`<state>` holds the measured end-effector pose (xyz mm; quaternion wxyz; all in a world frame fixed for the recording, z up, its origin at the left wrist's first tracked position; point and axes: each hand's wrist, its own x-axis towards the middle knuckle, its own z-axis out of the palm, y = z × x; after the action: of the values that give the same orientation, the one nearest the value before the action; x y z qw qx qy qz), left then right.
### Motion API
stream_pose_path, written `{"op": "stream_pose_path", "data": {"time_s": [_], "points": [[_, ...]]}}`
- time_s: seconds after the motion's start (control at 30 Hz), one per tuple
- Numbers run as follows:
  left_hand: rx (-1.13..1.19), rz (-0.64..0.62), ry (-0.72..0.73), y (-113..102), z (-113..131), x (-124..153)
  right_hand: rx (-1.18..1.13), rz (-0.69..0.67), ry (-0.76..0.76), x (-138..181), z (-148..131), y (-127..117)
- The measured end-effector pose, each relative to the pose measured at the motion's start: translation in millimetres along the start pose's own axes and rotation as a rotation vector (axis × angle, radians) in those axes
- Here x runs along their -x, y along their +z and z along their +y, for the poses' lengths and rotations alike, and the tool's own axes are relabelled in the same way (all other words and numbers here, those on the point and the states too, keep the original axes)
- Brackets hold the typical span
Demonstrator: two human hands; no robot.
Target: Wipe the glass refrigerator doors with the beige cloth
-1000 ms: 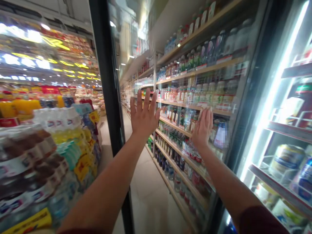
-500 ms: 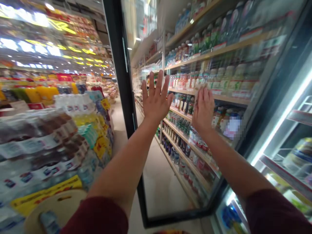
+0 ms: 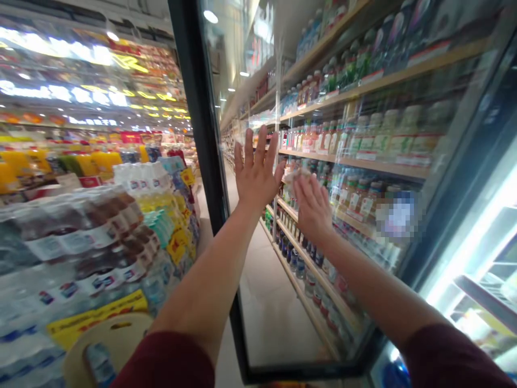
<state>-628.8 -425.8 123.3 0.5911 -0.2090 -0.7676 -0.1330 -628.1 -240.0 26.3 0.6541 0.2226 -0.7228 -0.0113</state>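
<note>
My left hand (image 3: 256, 170) lies flat with its fingers spread against the glass door (image 3: 278, 334), near the door's black frame (image 3: 202, 113). To its right, my right hand (image 3: 312, 207) presses a pale cloth (image 3: 297, 177) on the same pane. The cloth shows only at the fingertips; the rest of it is under the hand. Both arms reach forward, in dark red sleeves. In the pane, rows of bottles (image 3: 390, 132) on wooden shelves appear; I cannot tell which part of this is reflection.
The door stands swung out from a lit cooler (image 3: 484, 307) on the right. Stacked packs of bottled drinks (image 3: 72, 237) fill the left side, with yellow signs (image 3: 100, 315) on them. A beige stool (image 3: 115, 337) is at the lower left. An aisle floor (image 3: 204, 215) runs beyond the door.
My right hand has slid left and down across the glass with the cloth, closer to my left hand. The left hand stays spread on the pane. The camera view has shifted slightly.
</note>
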Motion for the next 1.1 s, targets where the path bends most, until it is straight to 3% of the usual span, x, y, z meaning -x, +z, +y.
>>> {"op": "stream_pose_path", "data": {"time_s": [0.07, 0.13, 0.27, 0.33, 0.4, 0.53, 0.57, 0.77, 0.83, 0.97, 1.1], "points": [[0.005, 0.007, -0.006, 0.3, 0.0, -0.3, -0.047, -0.089, -0.180, 15.6, -1.9, 0.2], [0.010, 0.008, -0.010, 0.4, 0.2, -0.6, -0.078, -0.127, -0.239, 15.4, 8.6, -1.8], [0.006, 0.007, -0.002, 1.7, -0.7, -1.3, -0.025, 0.029, 0.043, -17.0, 38.7, -5.3], [0.000, 0.013, 0.002, 3.0, -1.6, -1.6, -0.005, 0.090, 0.149, -22.8, 38.3, -3.8], [-0.008, 0.017, 0.000, 4.3, -2.3, -1.9, -0.007, 0.106, 0.133, -13.5, 26.3, -0.6], [-0.009, 0.017, -0.005, 5.7, -2.0, -2.1, -0.087, 0.006, -0.186, 10.2, 10.0, 2.0], [-0.008, 0.017, -0.007, 5.7, -1.7, -2.1, -0.103, -0.017, -0.205, 9.1, 12.9, 1.1], [-0.005, 0.010, -0.019, 5.6, -1.8, -3.2, -0.027, 0.057, 0.190, -17.5, 34.7, -1.8], [-0.006, 0.009, -0.024, 6.4, -2.8, -3.4, -0.019, 0.047, 0.125, -10.4, 28.4, 0.5], [0.005, 0.018, -0.015, 8.1, -4.7, -3.1, -0.059, -0.057, -0.142, 2.0, 27.4, 0.9], [-0.012, 0.038, 0.005, 8.3, -5.5, -2.2, 0.000, 0.038, 0.087, -12.3, 48.1, -4.3]]}}
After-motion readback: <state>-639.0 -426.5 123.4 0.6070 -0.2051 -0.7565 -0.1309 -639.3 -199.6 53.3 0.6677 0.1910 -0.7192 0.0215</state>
